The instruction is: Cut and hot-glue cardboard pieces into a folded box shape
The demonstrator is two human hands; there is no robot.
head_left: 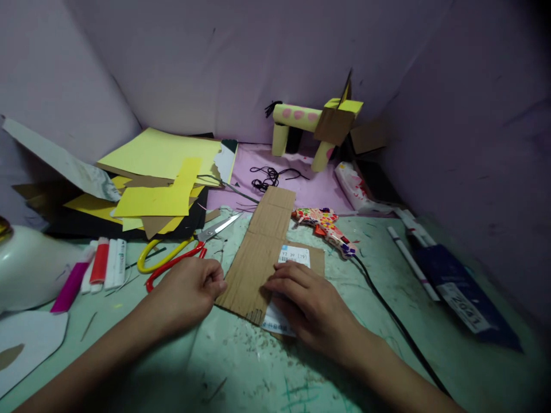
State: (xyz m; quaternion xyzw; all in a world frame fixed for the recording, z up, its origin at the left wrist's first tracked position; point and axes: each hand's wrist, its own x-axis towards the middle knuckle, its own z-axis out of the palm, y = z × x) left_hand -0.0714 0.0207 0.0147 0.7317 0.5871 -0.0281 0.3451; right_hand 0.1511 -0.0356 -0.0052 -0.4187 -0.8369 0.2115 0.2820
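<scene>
Cardboard strip [262, 252], counter's near edge: right hand [312, 307] flat, fingers together pressing; left hand [187, 292] curled closed, empty, beside it. Step: flattening; next calls for steady hold.

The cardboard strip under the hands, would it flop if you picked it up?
Probably not: the cardboard strip looks corrugated and lies flat, so likely stiff and light. It might fold at the crease across its far end. The right hand presses it flat.

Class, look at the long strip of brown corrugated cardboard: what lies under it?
Under the long brown corrugated cardboard strip lies a second brown cardboard piece bearing a white printed label. The right hand covers its lower part; the rest is hidden.
</scene>
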